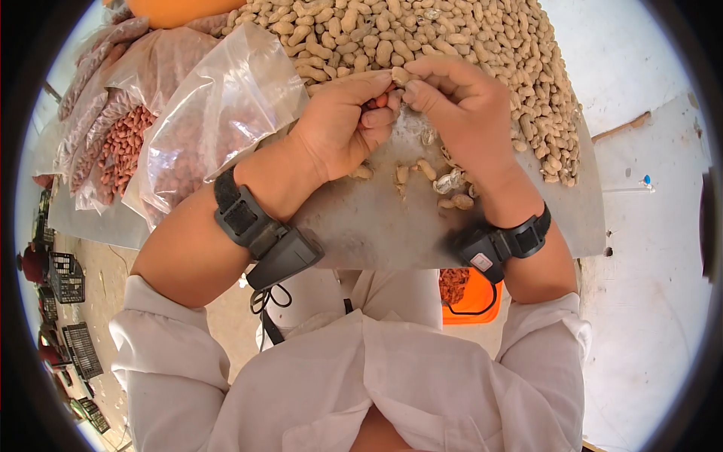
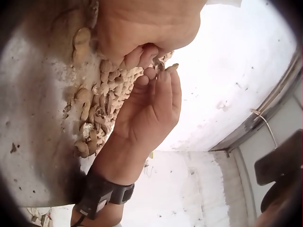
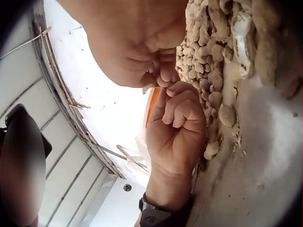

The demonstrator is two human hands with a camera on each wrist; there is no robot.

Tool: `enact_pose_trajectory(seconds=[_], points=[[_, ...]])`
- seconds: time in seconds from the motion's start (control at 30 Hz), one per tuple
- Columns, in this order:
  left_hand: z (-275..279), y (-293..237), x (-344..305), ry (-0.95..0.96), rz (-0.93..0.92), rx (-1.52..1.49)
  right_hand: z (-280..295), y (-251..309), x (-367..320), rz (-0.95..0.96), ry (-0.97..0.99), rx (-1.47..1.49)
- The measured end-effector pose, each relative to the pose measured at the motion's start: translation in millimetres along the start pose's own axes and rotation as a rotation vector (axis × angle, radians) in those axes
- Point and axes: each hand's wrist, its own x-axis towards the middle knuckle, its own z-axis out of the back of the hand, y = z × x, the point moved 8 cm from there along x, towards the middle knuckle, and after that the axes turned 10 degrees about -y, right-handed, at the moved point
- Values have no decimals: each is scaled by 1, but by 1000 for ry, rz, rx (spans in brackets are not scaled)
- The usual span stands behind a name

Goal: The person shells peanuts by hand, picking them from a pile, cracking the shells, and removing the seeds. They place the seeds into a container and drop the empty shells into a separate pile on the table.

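Both hands meet over the near edge of a large pile of unshelled peanuts (image 1: 452,34). A peanut in its shell (image 1: 400,76) is pinched at the fingertips, the left hand (image 1: 331,128) on one side and the right hand (image 1: 471,109) on the other. Red peanut kernels (image 1: 381,100) show in the left hand's curled fingers. In the left wrist view, bits of shell (image 2: 162,64) stick out between the fingertips of the two hands. Below them, loose peanuts (image 1: 426,169) and broken shells (image 1: 450,181) lie on the metal tabletop (image 1: 369,218).
Clear plastic bags (image 1: 218,113) of red kernels (image 1: 128,143) stand at the left of the table. An orange container (image 1: 181,11) sits at the back left. Beneath the table's near edge is an orange tub (image 1: 482,301) with reddish contents. Black crates (image 1: 81,350) are on the floor at left.
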Motion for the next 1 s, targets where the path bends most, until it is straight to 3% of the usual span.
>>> enact_pose_trajectory(seconds=[0.17,0.3,0.5,0.7,0.9,1.0], points=[[-1,-1,-2,33,-50,160,16,-9,12,-170,186,138],[7,-11,0,-26,-87,129,25,-5,14,-129,420,-46],[8,-14,1,-21,-89,107,29,-10,11,-113,487,-90],[12,-18,1,-27,-112,69,46,-19,12,-65,543,-529],[13,-20,3,-30,-110,8,20,-13,10,61,440,-475],[12,-19,1,-60,-112,25,-3,-11,1,107,528,-532]])
